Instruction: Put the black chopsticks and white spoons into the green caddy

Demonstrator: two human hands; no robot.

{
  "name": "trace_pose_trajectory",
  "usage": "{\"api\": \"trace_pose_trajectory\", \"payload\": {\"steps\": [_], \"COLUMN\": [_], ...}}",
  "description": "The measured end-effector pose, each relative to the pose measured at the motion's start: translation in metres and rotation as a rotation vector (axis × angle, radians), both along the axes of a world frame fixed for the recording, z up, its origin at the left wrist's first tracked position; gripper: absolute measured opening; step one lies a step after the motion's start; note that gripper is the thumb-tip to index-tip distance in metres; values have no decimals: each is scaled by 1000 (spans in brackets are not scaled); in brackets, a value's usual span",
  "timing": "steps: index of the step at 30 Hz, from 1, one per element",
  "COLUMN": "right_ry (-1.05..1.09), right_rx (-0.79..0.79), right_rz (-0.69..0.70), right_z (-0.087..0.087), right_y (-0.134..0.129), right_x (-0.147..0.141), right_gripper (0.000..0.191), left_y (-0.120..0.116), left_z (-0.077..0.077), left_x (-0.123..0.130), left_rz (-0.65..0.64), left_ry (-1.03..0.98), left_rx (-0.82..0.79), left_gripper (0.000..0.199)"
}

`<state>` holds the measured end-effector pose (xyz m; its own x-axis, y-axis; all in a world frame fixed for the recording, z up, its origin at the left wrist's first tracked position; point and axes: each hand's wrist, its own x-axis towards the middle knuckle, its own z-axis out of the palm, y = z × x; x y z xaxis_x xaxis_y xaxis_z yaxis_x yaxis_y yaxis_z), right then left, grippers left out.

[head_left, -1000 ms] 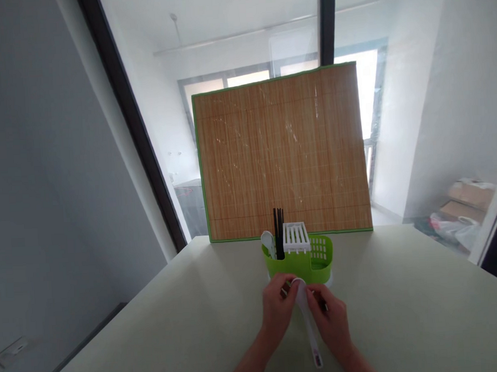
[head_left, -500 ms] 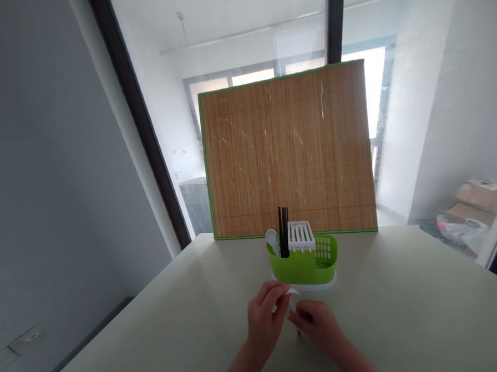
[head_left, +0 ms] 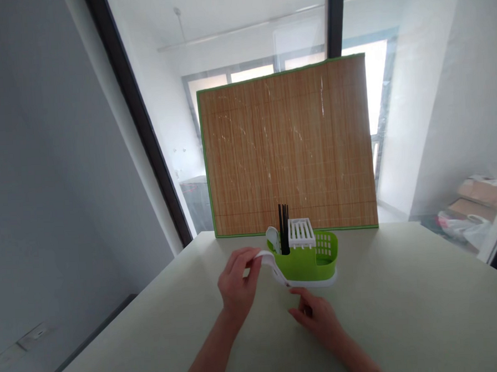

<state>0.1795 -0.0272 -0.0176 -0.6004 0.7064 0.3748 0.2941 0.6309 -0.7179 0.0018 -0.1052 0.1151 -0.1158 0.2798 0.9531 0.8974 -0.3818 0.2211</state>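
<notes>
My left hand (head_left: 240,278) pinches a white spoon (head_left: 279,273) by its bowl end, raised above the table. The handle slants down to the right, toward my right hand (head_left: 316,314). My right hand has thumb and index finger apart with nothing seen between them; the index fingertip is close to the handle's end, and I cannot tell if they touch. Just behind stands a green utensil caddy (head_left: 299,265) on a white base, partly covered by the spoon. In its left part are black chopsticks (head_left: 283,231) and another white spoon (head_left: 271,236).
A white slotted rack (head_left: 301,232) sits on top of the caddy's middle. Behind it a bamboo mat (head_left: 288,150) with green edging stands upright at the far edge of the pale table (head_left: 400,311). A grey wall (head_left: 64,162) rises on the left, and glass panels lie beyond the mat.
My left hand has moved up and left with the spoon, whose handle now shows. My right hand's fingers have come off the spoon and spread apart.
</notes>
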Motion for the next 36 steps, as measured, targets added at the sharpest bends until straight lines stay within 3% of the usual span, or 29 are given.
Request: {"api": "trace_pose_trajectory", "payload": {"steps": [4,8,14,21,27,36], "right_ry": [11,-18,-48,-84,-93,-81], "right_rx": [-5,-6,20,39,49,57], "right_rz": [-22,-13,-22,-17,-22,-19], "right_z": [-2,-2,-3,-3,-2,0], "right_y": [3,2,0,-2,-3,-4], "right_x": [0,-1,-2,-5,-5,-4], "right_gripper": [30,24,24,22,21,21], "left_y": [21,60,104,120,124,127], "left_z": [28,34,9,-18,-28,-27], "left_x": [-12,-20,-30,-33,-31,-32], "left_rz": [35,39,94,131,241,240], "left_ry": [-19,12,36,26,32,-103], "left_rx": [104,81,-156,-325,-436,-486], "left_gripper": [13,11,21,26,28,22]}}
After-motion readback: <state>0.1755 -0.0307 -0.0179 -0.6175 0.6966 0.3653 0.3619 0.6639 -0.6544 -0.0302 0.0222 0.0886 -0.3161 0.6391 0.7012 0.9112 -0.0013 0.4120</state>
